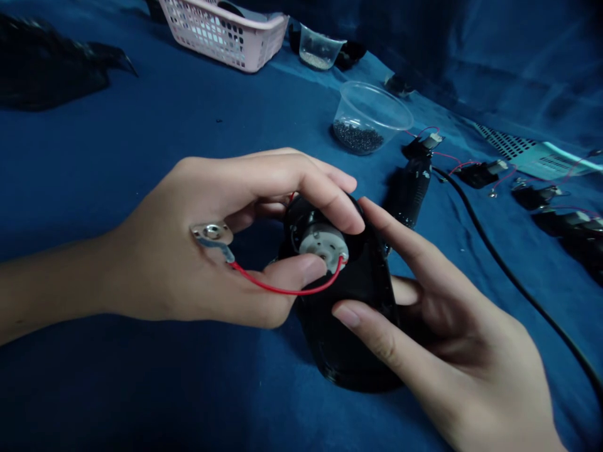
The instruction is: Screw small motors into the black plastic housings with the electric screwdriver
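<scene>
Near the middle of the head view, my left hand is closed round a black round part with a white-ended motor, thumb on the white end and fingers over the top. A red wire curves from the motor to a metal contact plate lying against the back of that hand's thumb base. My right hand grips a black plastic housing from the right, thumb on its face and index finger at its upper edge. The motor part sits against the housing's upper end; their exact contact is hidden by fingers.
Behind stand a clear tub of black screws, another clear tub and a pink basket. A black tool with a cable lies right, near several wired motor parts and a teal basket. Something black lies far left.
</scene>
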{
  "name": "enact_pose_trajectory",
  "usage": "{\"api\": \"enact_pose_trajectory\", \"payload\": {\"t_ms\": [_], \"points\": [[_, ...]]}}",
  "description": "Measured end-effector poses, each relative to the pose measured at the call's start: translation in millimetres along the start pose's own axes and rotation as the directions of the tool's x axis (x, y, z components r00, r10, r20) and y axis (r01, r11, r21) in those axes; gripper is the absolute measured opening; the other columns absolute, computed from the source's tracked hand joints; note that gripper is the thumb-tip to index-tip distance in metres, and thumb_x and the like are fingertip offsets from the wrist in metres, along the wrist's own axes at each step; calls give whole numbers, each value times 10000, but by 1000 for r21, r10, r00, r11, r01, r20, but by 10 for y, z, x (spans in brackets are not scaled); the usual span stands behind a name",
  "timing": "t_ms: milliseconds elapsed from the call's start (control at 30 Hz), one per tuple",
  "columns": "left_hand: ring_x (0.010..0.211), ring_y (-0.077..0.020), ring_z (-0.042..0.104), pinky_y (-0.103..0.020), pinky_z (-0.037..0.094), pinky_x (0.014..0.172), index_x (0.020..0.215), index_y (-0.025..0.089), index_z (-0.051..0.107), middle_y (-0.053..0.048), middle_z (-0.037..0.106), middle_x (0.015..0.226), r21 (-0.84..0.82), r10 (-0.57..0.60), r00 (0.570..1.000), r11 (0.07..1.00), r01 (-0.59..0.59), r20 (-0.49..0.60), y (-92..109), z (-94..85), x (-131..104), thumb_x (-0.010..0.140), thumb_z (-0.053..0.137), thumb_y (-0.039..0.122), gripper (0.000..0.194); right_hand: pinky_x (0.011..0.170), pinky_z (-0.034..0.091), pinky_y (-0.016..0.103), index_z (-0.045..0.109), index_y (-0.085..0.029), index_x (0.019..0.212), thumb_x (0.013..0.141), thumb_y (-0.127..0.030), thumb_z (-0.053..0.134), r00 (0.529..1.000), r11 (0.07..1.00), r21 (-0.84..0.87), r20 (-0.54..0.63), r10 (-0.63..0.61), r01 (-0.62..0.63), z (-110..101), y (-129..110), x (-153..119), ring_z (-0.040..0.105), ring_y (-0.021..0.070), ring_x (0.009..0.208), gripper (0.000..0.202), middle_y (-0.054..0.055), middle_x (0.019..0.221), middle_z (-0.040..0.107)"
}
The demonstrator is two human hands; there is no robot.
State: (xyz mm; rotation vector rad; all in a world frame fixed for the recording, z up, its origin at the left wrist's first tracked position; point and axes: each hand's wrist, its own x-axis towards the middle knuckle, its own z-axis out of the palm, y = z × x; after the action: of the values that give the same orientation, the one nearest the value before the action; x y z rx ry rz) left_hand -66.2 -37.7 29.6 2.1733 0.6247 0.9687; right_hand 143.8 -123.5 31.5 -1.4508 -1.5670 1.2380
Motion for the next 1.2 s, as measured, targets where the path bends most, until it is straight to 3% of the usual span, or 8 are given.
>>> {"api": "enact_pose_trajectory", "payload": {"t_ms": [367, 733, 833, 933, 1000, 1067, 1133, 1200], "points": [[1125, -217, 617, -264, 583, 746, 1082, 178, 653, -61, 570, 1322, 4, 32, 999, 999, -32, 0, -11, -10, -22, 784, 641, 95, 309, 379, 463, 137, 170, -431, 1529, 883, -187, 637, 977, 958, -191, 25, -211, 212, -41, 65, -19, 689, 160, 710, 834, 3, 978, 714], [1110, -156, 606, -256, 548, 869, 1083, 208, 638, -13, 620, 1216, 34, -7, 1000, 999, 7, 22, -28, -32, 22, 898, 638, 290, 201, 512, 547, 186, 464, -375, 1410, 875, -269, 663, 1000, 990, 137, -20, 14, -11, -34, -2, 74, 670, 133, 643, 580, -31, 767, 703], [1117, -170, 588, -276, 513, 886, 1153, 246, 610, 8, 618, 1207, 117, 0, 990, 993, -17, 142, -94, -82, 53, 845, 689, 450, 378, 581, 569, 208, 521, -357, 1363, 859, -286, 686, 998, 979, 195, 31, 58, -63, -57, 19, 140, 688, 137, 685, 534, -30, 829, 720], [1073, -172, 585, -287, 466, 876, 1155, 285, 603, 33, 620, 1175, 227, -45, 961, 974, -19, 272, -212, -85, 67, 832, 699, 465, 382, 561, 547, 219, 577, -316, 1315, 855, -344, 687, 994, 997, 28, 83, 72, -75, -167, 38, 208, 681, 143, 690, 474, -14, 834, 717], [968, -165, 593, -285, 435, 818, 1056, 285, 628, 40, 643, 1043, 277, -93, 950, 961, 6, 300, -278, -52, 61, 875, 659, 421, 230, 563, 535, 237, 682, -242, 1156, 862, -414, 664, 998, 982, -186, -60, 1, -12, -339, 43, 275, 661, 141, 657, 341, 13, 810, 711], [886, -166, 575, -279, 407, 759, 1006, 270, 621, 31, 635, 941, 301, -145, 936, 952, 44, 321, -308, -5, 44, 889, 635, 435, 203, 619, 544, 277, 705, -187, 1000, 884, -472, 611, 919, 934, -356, -363, -153, 15, -589, 57, 377, 655, 147, 635, 322, 45, 812, 710], [866, -172, 545, -277, 386, 735, 986, 252, 606, 21, 616, 906, 319, -173, 934, 945, 69, 312, -298, 42, 20, 881, 633, 471, 244, 640, 531, 309, 655, -201, 1049, 896, -517, 563, 788, 874, -461, -591, -172, -155, -863, 97, 527, 653, 162, 640, 363, 59, 846, 703], [856, -175, 516, -278, 369, 723, 944, 235, 597, 16, 601, 891, 342, -183, 940, 936, 78, 287, -263, 79, -3, 859, 647, 506, 288, 650, 519, 366, 633, -193, 1042, 869, -588, 549, 772, 827, -449, -635, -29, -338, -1083, 163, 720, 645, 198, 631, 440, 74, 816, 690]]}}
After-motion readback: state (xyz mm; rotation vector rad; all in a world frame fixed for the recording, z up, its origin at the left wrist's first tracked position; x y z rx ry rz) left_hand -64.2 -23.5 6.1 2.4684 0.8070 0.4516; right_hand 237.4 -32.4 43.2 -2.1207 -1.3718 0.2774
